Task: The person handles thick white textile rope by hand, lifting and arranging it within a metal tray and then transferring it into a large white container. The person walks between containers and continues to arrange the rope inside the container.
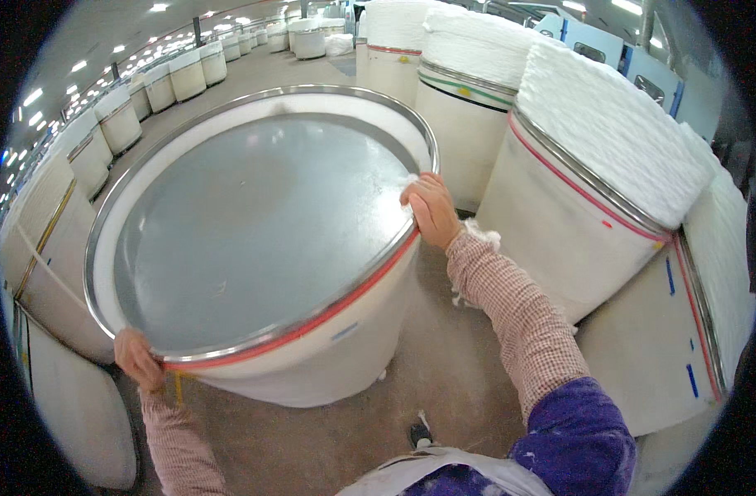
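Big drum point(303, 382) sits right in front of the worker, full drum point(551, 223) close on its right. Left hand point(138, 360) clamped on the near-left rim, right hand point(431, 210) clamped on the right rim. Risks, my read: fluff point(407, 185) by the right fingers could cost grip; a shove rightward could pinch knuckles; shoe point(421, 433) near the base could get bumped.

No legible text, labels, brands, numbers or signs.
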Demonstrator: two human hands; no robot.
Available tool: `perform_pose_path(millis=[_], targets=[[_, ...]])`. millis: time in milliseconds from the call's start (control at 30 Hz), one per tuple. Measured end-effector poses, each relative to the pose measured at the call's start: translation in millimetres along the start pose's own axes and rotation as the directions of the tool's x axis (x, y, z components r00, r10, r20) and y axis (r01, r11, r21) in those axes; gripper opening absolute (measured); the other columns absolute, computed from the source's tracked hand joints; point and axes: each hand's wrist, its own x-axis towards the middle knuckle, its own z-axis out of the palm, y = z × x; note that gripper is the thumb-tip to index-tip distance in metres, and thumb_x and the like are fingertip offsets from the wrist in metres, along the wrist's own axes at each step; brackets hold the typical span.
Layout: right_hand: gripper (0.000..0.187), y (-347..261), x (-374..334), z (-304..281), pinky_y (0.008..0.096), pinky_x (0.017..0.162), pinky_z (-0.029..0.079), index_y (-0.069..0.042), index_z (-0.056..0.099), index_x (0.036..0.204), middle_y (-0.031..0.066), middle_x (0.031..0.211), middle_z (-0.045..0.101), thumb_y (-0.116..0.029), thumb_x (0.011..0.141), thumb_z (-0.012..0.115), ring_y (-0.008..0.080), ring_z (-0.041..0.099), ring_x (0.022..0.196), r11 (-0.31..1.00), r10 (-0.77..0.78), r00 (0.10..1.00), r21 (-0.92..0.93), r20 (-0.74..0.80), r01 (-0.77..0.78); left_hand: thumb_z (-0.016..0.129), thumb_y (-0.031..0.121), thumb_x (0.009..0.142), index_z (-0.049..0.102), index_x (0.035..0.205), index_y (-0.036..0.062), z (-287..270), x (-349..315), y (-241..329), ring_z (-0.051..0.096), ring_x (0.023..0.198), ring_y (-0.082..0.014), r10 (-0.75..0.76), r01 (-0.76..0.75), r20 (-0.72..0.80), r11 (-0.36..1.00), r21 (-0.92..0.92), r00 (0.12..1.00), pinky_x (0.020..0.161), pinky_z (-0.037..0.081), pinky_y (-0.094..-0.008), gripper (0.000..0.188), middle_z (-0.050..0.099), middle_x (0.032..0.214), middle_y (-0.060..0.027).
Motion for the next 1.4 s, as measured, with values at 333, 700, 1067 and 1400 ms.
perform_pose_path(millis=[333,700,1067,1400], targets=[[0.064,126,148,254,0.0527,0.106,0.03,-0.005,0.051,0.126,0.0154,0.118,0.057,-0.051,0.083,0.066,0.0341,0.049,0.116,0.961,-0.236,0.944,-0.088,0.23,0.262,0.045,0.013,0.091,0.047,0.068,0.0,354,136,-222,0.048,0.064,-0.0352,0.043,-0.05,0.112,0.997,0.06,0.993,0.06,0.038,-0.0435,0.027,0.05,0.068,-0.016],[0.074,422,392,510,0.0516,0.106,0.031,-0.002,0.056,0.123,0.0183,0.124,0.055,-0.061,0.079,0.064,0.0375,0.046,0.121,0.841,0.131,0.955,-0.54,0.267,0.036,0.059,0.033,0.092,0.044,0.138,0.0,586,98,-286,0.043,0.13,-0.0378,-0.465,0.53,0.67,0.839,0.124,0.578,0.11,0.032,-0.0469,0.059,0.047,0.14,-0.0222],[0.084,604,443,769,0.055,0.117,0.017,-0.005,0.007,0.153,0.0202,0.159,0.01,-0.022,0.091,0.06,0.0377,0.023,0.143,0.886,0.46,0.609,-0.38,0.647,-0.265,0.054,0.042,0.094,0.055,0.129,0.0007,381,-208,-119,0.057,0.116,-0.0342,-0.441,0.227,0.071,-0.313,0.922,-0.895,0.097,0.045,-0.0435,0.054,0.059,0.127,-0.0203],[0.061,219,61,824,0.0461,0.104,0.039,0.0,0.047,0.135,0.0236,0.134,0.052,-0.046,0.096,0.048,0.038,0.05,0.124,0.359,-0.871,-0.449,0.884,0.202,-0.3,0.057,0.037,0.095,0.061,0.122,0.0009,442,-23,-136,0.064,0.104,-0.0308,-0.836,0.773,0.029,-0.492,0.399,-0.548,0.089,0.05,-0.0387,0.045,0.066,0.119,-0.0162]])
